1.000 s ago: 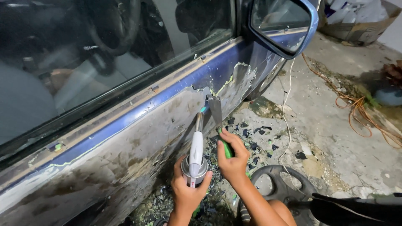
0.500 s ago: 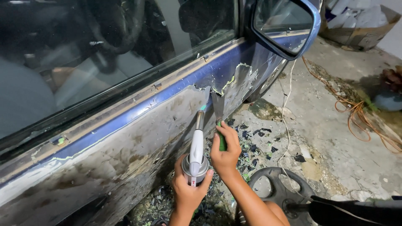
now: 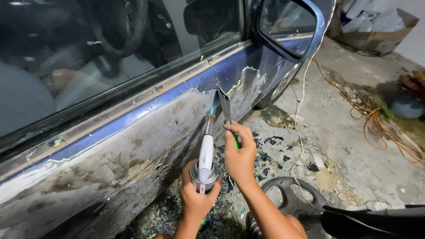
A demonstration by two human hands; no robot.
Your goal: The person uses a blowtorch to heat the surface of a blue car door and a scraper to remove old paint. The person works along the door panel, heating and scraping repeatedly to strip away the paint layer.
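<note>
My left hand point(image 3: 196, 199) grips a gas canister with a white torch head point(image 3: 206, 155); its metal nozzle points up at the edge of the blue paint on the car door point(image 3: 133, 137). My right hand point(image 3: 239, 152) holds a green-handled scraper point(image 3: 226, 110), the blade tip pressed against the door just right of the nozzle, where blue paint point(image 3: 234, 66) meets bare grey metal. Most of the lower door panel is stripped and blotchy.
The side mirror point(image 3: 290, 24) juts out at upper right. Paint flakes point(image 3: 270, 150) litter the concrete under the door. An orange cord point(image 3: 376, 124) and a white cable point(image 3: 301, 119) run across the floor. A black wheel cover point(image 3: 287, 199) and a cardboard box point(image 3: 376, 35) lie nearby.
The scraper blade has slid up the door toward the blue paint edge, my right hand following. The torch stays aimed at nearly the same spot.
</note>
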